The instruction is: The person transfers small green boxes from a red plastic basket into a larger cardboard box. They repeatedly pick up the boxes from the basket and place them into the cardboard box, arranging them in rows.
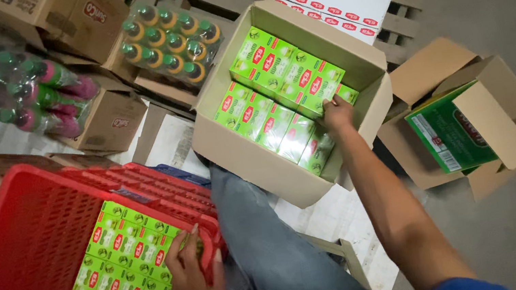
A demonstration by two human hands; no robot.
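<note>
**Green packs between carton and red basket**

The right hand [336, 112] closes its grip on a green pack [325, 89] at the near right corner of the open carton [253, 159]. The left hand [190, 273] clasps the near rim of the red basket [22, 224], fingers curled beside the green packs stacked [126, 262] inside. Lifting the gripped pack calls for a straight pull upward, clear of its tightly packed neighbours. Shrink-wrapped bottles [169, 38] sit beyond the carton's far left corner.
</note>
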